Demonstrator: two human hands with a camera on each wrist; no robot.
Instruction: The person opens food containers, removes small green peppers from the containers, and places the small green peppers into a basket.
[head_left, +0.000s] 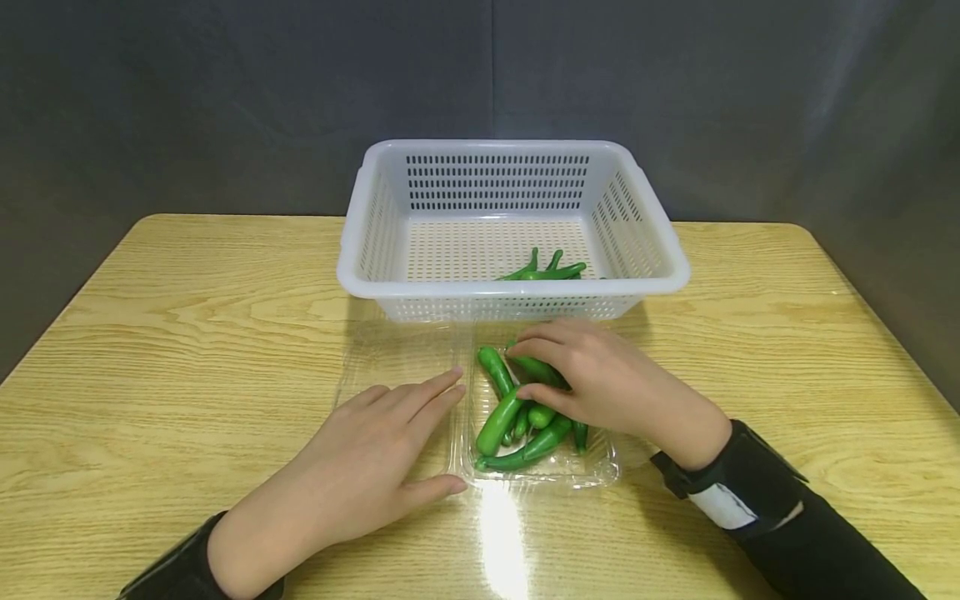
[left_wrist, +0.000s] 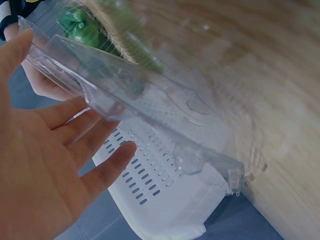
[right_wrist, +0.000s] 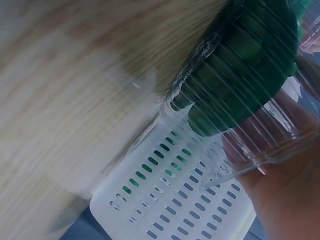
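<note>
A clear plastic clamshell box [head_left: 600, 471] lies opened flat on the table, its lid half [head_left: 397, 342] to the left. Several green peppers [head_left: 498, 425] are piled in the right half. Over that pile, my right hand [head_left: 592, 375] curls its fingers and thumb about a dark green pepper [head_left: 536, 368]; in the right wrist view the box wall partly covers the hand. My left hand [head_left: 382, 458] reaches over the lid half with its fingers extended, fingertips near the fold. In the left wrist view its palm [left_wrist: 45, 165] shows, holding nothing.
Behind the box stands a white perforated basket [head_left: 513, 289], with several more green peppers [head_left: 551, 273] near its front wall. The wooden table [head_left: 187, 333] ends at a dark grey backdrop [head_left: 247, 108].
</note>
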